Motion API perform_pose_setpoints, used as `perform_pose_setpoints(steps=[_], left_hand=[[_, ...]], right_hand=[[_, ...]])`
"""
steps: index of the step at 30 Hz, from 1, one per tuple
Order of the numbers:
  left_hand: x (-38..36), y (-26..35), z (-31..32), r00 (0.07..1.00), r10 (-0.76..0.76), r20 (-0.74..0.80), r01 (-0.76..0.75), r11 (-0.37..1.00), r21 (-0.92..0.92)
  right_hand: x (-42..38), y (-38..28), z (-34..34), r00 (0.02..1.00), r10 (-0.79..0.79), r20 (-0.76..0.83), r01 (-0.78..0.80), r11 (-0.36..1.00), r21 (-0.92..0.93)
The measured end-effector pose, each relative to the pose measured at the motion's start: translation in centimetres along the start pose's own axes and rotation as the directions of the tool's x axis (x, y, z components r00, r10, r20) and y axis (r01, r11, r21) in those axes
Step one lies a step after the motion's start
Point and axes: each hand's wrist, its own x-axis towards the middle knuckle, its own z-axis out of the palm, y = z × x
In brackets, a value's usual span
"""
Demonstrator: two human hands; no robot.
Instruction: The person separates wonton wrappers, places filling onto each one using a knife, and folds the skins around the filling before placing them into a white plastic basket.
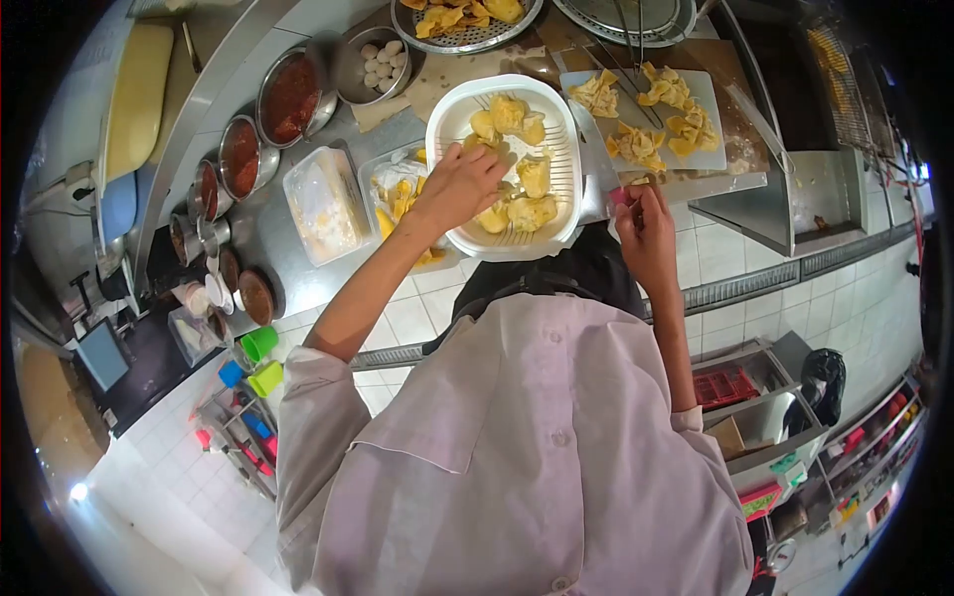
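My left hand (459, 191) reaches into a white ribbed basket (440, 109), its fingers bent around a yellow dumpling that they partly hide. Other yellow dumplings (531, 213) lie in the basket, at its top, right side and bottom. To the right of the basket, my right hand (648, 233) has its fingers curled together beside a small pink thing (619, 196); what they hold is too small to tell. Just above that hand is a white board (708, 94) with several folded yellow dumplings (637, 146) and thin metal tongs on it.
Clear plastic tubs (328, 204) stand left of the basket. Metal bowls with red contents (291, 97) and one with white balls (384, 68) are at upper left. A perforated tray (467, 38) of yellow pieces is at the top. A metal fryer (820, 189) is at right.
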Motion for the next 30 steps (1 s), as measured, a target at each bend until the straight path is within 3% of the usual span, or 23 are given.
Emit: perform_pose_setpoints(steps=[3, 6, 9, 12, 16, 22, 25, 30], left_hand=[[-0.6, 0.1, -0.3, 0.998, -0.042, 0.035, 0.042, 0.999, 0.004], [-0.5, 0.6, -1.4, 0.981, -0.085, 0.177, 0.097, 0.994, -0.057], [1.0, 0.2, -1.1, 0.923, -0.379, 0.067, 0.381, 0.925, -0.016], [2.9, -1.0, 0.4, 0.884, -0.447, -0.133, 0.460, 0.883, 0.094], [4.0, -2.0, 0.7, 0.886, -0.457, 0.079, 0.460, 0.888, -0.013], [4.9, -1.5, -1.6, 0.871, -0.472, 0.136, 0.482, 0.874, -0.051], [6.0, -1.7, -2.1, 0.828, -0.468, 0.309, 0.534, 0.826, -0.181], [5.4, -0.8, -1.0, 0.881, -0.456, 0.124, 0.463, 0.885, -0.037]], right_hand=[[1.4, 1.7, -1.3, 0.998, -0.009, 0.060, 0.009, 1.000, 0.007], [2.8, 2.4, -2.5, 0.993, -0.052, 0.107, 0.045, 0.997, 0.067], [4.0, 3.0, -3.5, 0.984, -0.032, 0.173, 0.010, 0.992, 0.127], [5.1, 4.3, -3.8, 0.973, -0.028, 0.228, -0.002, 0.992, 0.129], [6.2, 4.8, -4.3, 0.956, -0.053, 0.288, -0.003, 0.982, 0.189], [7.2, 5.8, -5.1, 0.930, -0.115, 0.350, 0.032, 0.971, 0.236], [7.3, 6.1, -5.6, 0.921, -0.142, 0.362, 0.059, 0.971, 0.230], [6.4, 6.2, -6.0, 0.945, -0.079, 0.317, 0.007, 0.975, 0.221]])
